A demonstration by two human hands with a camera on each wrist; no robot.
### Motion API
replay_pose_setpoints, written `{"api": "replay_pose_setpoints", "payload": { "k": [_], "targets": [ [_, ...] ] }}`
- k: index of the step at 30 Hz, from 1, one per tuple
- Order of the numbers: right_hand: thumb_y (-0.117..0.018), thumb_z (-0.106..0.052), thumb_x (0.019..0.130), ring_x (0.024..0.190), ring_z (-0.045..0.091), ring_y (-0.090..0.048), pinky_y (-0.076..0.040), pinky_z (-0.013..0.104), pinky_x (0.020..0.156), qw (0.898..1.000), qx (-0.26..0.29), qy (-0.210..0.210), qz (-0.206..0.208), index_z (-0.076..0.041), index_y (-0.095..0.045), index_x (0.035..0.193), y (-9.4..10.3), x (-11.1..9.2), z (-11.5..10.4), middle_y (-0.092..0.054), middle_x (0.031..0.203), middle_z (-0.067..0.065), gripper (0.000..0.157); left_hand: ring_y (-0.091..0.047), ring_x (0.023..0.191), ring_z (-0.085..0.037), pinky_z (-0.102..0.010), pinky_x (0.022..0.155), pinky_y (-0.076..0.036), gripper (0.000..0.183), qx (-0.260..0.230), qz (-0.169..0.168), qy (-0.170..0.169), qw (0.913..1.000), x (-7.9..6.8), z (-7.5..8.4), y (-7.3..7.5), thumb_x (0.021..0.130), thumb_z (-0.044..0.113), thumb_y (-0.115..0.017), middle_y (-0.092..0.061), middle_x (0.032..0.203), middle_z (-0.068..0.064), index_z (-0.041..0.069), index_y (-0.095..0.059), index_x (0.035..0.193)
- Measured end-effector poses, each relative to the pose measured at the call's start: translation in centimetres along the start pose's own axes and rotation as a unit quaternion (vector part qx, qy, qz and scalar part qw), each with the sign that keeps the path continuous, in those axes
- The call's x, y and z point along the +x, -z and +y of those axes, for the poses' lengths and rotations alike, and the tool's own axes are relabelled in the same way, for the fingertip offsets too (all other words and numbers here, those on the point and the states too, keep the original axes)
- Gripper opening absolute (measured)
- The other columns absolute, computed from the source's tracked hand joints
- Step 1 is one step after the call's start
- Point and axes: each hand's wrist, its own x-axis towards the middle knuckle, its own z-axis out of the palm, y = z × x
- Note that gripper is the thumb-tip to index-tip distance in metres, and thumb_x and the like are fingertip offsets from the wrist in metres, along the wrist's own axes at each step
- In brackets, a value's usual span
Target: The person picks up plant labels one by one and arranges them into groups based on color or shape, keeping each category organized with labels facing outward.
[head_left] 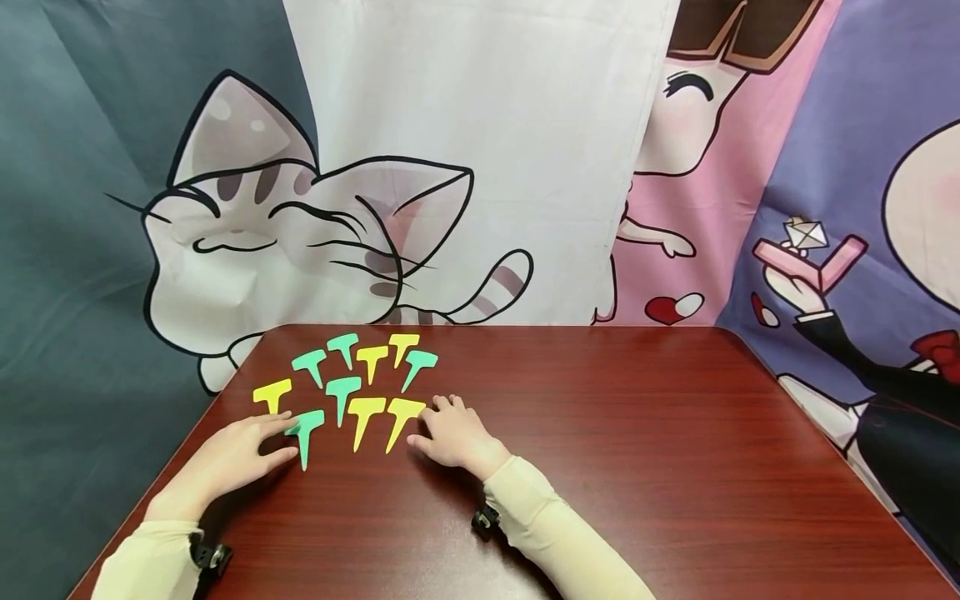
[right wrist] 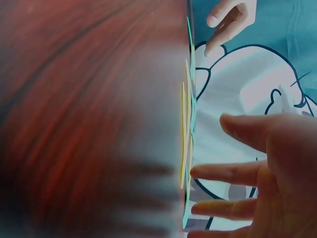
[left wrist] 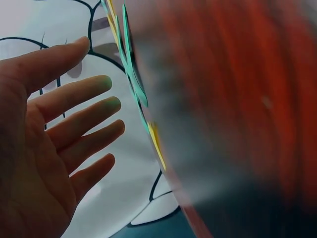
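Flat T-shaped plant labels, several green and several yellow, lie spread over the left part of the table. My left hand (head_left: pixel 228 458) is at the nearest green label (head_left: pixel 308 422), its fingertips overlapping the label's crossbar in the head view. In the left wrist view the fingers (left wrist: pixel 89 106) are extended and spread, holding nothing. Beside the rightmost near yellow label (head_left: pixel 403 413) is my right hand (head_left: pixel 455 433), fingertips right at its edge. The right wrist view shows those fingers (right wrist: pixel 228 171) loosely straight, with nothing gripped. Another yellow label (head_left: pixel 367 408) lies between the hands.
Farther back are more labels, among them a green label (head_left: pixel 342 390) and a yellow label (head_left: pixel 372 357). A yellow label (head_left: pixel 272 392) lies near the left table edge. The reddish-brown table (head_left: pixel 637 442) extends right. Behind it hangs a cartoon-printed cloth (head_left: pixel 495 125).
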Motion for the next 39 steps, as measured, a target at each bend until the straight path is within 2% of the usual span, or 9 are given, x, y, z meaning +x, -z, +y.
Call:
{"api": "replay_pose_setpoints", "payload": {
  "k": [7, 13, 22, 28, 33, 39],
  "targets": [
    [-0.052, -0.048, 0.093, 0.12, 0.034, -0.048, -0.048, 0.046, 0.088, 0.999, 0.0, -0.042, 0.024, -0.013, -0.062, 0.121, -0.3, 0.3, -0.9, -0.053, 0.13, 0.012, 0.046, -0.058, 0.112, -0.039, -0.054, 0.088, -0.047, 0.049, 0.005, -0.006, 0.004, 1.0, -1.1, -0.5, 0.2, 0.081, 0.039, -0.071, -0.064, 0.121, -0.019, 0.007, -0.067, 0.118],
    [-0.055, -0.047, 0.092, 0.117, 0.033, -0.048, -0.05, 0.045, 0.082, 0.997, -0.001, -0.068, 0.045, -0.011, -0.063, 0.119, -0.4, 0.6, -1.7, -0.053, 0.128, 0.014, 0.046, -0.059, 0.111, -0.04, -0.054, 0.086, -0.048, 0.046, 0.006, -0.018, 0.006, 0.9998, -1.5, -0.7, 0.3, 0.08, 0.035, -0.072, -0.063, 0.12, -0.021, 0.006, -0.069, 0.116],
    [-0.059, -0.044, 0.09, 0.125, 0.039, -0.044, -0.048, 0.048, 0.088, 0.993, 0.007, -0.095, 0.069, -0.008, -0.066, 0.115, -0.8, 1.1, -2.7, -0.051, 0.13, 0.017, 0.044, -0.059, 0.112, -0.04, -0.053, 0.085, -0.049, 0.047, 0.001, -0.044, 0.011, 0.999, -1.9, -0.5, 0.3, 0.078, 0.036, -0.074, -0.065, 0.12, -0.016, 0.007, -0.07, 0.114],
    [-0.062, -0.044, 0.087, 0.128, 0.04, -0.041, -0.046, 0.049, 0.093, 0.988, -0.005, -0.134, 0.074, -0.008, -0.068, 0.109, -0.7, 1.5, -3.7, -0.053, 0.126, 0.017, 0.043, -0.056, 0.115, -0.042, -0.054, 0.087, -0.048, 0.05, -0.013, -0.072, 0.022, 0.9971, -2.2, -0.7, 0.0, 0.076, 0.039, -0.074, -0.063, 0.124, -0.018, 0.01, -0.069, 0.116],
    [-0.065, -0.045, 0.085, 0.129, 0.041, -0.041, -0.043, 0.051, 0.096, 0.983, -0.003, -0.165, 0.079, -0.01, -0.072, 0.099, -0.9, 2.2, -4.2, -0.054, 0.125, 0.018, 0.038, -0.057, 0.114, -0.042, -0.054, 0.086, -0.049, 0.052, -0.014, -0.071, 0.022, 0.9971, -2.4, -0.6, -0.1, 0.074, 0.04, -0.076, -0.062, 0.124, -0.018, 0.01, -0.069, 0.117],
    [-0.066, -0.05, 0.082, 0.13, 0.042, -0.04, -0.041, 0.052, 0.097, 0.979, -0.022, -0.19, 0.071, -0.012, -0.073, 0.097, -1.0, 3.0, -4.4, -0.054, 0.125, 0.019, 0.042, -0.057, 0.114, -0.042, -0.053, 0.086, -0.049, 0.053, -0.015, -0.076, 0.022, 0.9968, -2.2, -0.5, 0.1, 0.074, 0.04, -0.076, -0.062, 0.125, -0.019, 0.01, -0.069, 0.117]
  ]
}}
